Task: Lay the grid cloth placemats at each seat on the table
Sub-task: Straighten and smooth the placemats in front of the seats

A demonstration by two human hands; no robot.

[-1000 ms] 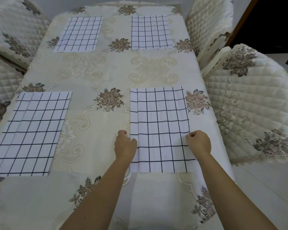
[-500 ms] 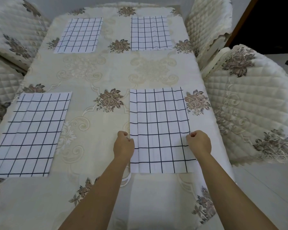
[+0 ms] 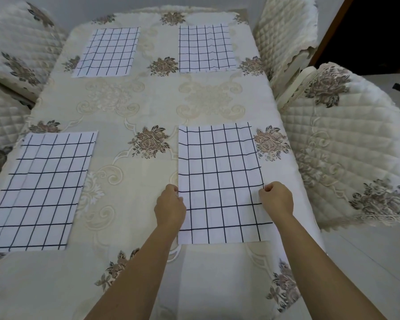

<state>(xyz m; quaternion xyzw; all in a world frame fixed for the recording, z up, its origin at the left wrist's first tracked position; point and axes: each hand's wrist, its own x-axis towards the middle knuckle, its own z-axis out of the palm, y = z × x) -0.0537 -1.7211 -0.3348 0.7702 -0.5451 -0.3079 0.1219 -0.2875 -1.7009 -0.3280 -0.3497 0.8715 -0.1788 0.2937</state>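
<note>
Seen from above, two bare hands pinch the side edges of one grid mat [image 3: 219, 181] lying flat on the cloth-covered counter [image 3: 148, 107]. The left hand [image 3: 170, 207] grips its left edge, the right hand [image 3: 276, 199] its right, both fists closed on cloth. Over the last second the mat has slid slightly leftward and squared up; the hands have barely moved. This looks like the final straightening. Three other mats [image 3: 42, 188] lie well apart from the grip: one left, two beyond. Just right of the right hand the counter edge drops off, with a quilted chair [image 3: 333, 146] near. Open room lies left and ahead.
</note>
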